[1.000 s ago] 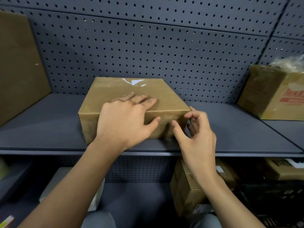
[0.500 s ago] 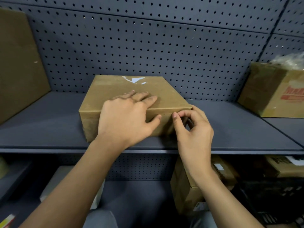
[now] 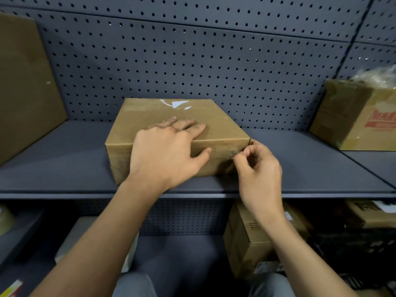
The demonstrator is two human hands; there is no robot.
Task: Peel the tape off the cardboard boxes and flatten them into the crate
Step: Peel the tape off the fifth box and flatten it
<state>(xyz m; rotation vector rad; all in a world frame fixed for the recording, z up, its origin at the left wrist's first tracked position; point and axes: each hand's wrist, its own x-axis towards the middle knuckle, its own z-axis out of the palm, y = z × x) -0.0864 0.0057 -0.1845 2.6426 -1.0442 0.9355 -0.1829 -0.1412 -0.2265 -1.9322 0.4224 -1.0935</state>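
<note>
Cardboard box (image 3: 222,125): closed, flaps down, contents not visible; stands mid-shelf (image 3: 64,159), close to the front edge, with white label scraps (image 3: 176,103) at its rear top edge. Second box (image 3: 353,116), at the shelf's right end against the back panel: crinkled clear plastic (image 3: 377,76) shows at its top. Third box (image 3: 246,239) sits on the level below.

Left hand (image 3: 165,155): open, fingers straight and flat on the box top, thumb on the front face.

Right hand (image 3: 259,170): fingers curled, thumb and forefinger pinched together at the box's front right corner; whether tape lies between them cannot be told
</note>
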